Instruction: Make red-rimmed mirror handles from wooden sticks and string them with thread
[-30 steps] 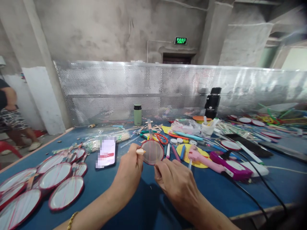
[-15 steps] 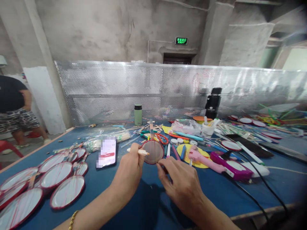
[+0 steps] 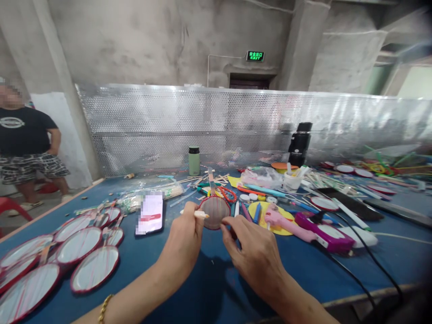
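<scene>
We hold a small round red-rimmed disc with a translucent face (image 3: pixel 213 212) upright above the blue tabletop (image 3: pixel 189 279), out in front of us. Our left hand (image 3: pixel 184 236) is closed around a thin cream-coloured stick (image 3: pixel 195 214), its tip laid against the disc's left edge. Our right hand (image 3: pixel 251 252) pinches the disc's lower right rim between thumb and fingertips — what else it grips, if anything, is too small to tell. By our reading, we are midway through working on the face or rim of this disc, steadying it with 1 hand while the stick works at the edge. The next move seems to call for a firm pinch on the rim and a light, accurate touch with the stick's tip.

To the left lies a cluster of finished-looking red-rimmed white oval discs (image 3: pixel 77 252), with a phone (image 3: pixel 150 213) near them. To the right sit a pink hot-glue gun (image 3: pixel 286 221), red-handled scissors (image 3: pixel 227 193) and scattered coloured markers (image 3: pixel 256 211); a green flask (image 3: pixel 193 161) stands further back. Behind runs a perforated metal screen (image 3: pixel 236 126), then bare concrete walls and a green exit sign (image 3: pixel 255 56). Another person in a black shirt (image 3: pixel 23 135) stands at far left.
</scene>
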`<action>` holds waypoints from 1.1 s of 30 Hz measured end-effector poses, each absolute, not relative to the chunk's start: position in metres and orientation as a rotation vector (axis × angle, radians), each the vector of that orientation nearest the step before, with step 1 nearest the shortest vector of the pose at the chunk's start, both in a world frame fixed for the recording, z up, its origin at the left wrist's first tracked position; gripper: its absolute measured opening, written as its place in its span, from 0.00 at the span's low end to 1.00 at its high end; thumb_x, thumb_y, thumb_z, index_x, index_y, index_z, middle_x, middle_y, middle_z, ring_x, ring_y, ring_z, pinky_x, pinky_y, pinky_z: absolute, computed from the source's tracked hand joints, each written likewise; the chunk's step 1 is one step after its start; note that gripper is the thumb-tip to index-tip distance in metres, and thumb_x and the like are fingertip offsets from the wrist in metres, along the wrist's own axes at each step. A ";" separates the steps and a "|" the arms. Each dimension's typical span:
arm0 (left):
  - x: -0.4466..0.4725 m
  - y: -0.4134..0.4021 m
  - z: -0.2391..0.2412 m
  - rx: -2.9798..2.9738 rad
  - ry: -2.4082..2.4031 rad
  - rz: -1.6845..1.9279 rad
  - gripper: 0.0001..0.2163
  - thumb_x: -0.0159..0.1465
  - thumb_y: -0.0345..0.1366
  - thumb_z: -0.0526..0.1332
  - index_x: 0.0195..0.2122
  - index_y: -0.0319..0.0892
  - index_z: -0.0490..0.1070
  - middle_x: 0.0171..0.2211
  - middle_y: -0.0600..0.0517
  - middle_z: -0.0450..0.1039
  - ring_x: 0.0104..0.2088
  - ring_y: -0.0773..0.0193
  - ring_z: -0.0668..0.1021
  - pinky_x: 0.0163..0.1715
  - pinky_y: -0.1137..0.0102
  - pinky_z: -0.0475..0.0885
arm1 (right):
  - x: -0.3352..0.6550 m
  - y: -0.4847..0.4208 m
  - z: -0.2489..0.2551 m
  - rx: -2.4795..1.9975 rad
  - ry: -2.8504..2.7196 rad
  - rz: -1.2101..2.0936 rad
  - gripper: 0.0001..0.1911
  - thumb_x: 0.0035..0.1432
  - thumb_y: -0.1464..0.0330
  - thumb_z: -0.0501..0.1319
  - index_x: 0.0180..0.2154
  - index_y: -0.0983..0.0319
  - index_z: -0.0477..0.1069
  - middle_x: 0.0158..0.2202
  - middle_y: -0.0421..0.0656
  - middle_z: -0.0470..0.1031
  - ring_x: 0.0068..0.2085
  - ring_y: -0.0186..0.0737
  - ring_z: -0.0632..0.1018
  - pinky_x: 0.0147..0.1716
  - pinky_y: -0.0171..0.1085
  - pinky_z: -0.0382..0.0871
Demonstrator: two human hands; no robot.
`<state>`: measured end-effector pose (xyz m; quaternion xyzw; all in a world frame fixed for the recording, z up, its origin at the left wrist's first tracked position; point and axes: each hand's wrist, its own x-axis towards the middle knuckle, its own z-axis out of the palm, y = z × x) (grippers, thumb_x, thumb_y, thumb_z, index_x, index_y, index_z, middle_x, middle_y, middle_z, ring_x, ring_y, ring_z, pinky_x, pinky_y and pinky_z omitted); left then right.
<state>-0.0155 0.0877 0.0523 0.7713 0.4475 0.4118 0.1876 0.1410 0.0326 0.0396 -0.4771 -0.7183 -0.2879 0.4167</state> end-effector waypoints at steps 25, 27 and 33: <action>-0.015 0.088 0.053 2.174 1.313 1.091 0.10 0.69 0.41 0.42 0.34 0.47 0.56 0.22 0.54 0.65 0.22 0.59 0.66 0.24 0.69 0.52 | 0.139 0.032 0.035 -1.184 -1.788 -0.973 0.13 0.63 0.74 0.54 0.26 0.61 0.66 0.20 0.38 0.66 0.22 0.34 0.69 0.25 0.37 0.55; -0.015 0.088 0.054 2.178 1.315 1.085 0.09 0.69 0.41 0.42 0.34 0.47 0.56 0.23 0.54 0.65 0.23 0.59 0.66 0.25 0.69 0.52 | 0.139 0.032 0.035 -1.182 -1.781 -0.996 0.13 0.63 0.75 0.54 0.26 0.61 0.66 0.20 0.38 0.65 0.22 0.35 0.68 0.25 0.37 0.54; -0.015 0.088 0.055 2.182 1.303 1.079 0.09 0.68 0.41 0.43 0.34 0.47 0.57 0.22 0.54 0.65 0.23 0.60 0.66 0.25 0.69 0.53 | 0.141 0.032 0.036 -1.172 -1.816 -0.999 0.12 0.64 0.75 0.55 0.27 0.61 0.67 0.21 0.38 0.66 0.22 0.35 0.68 0.25 0.38 0.55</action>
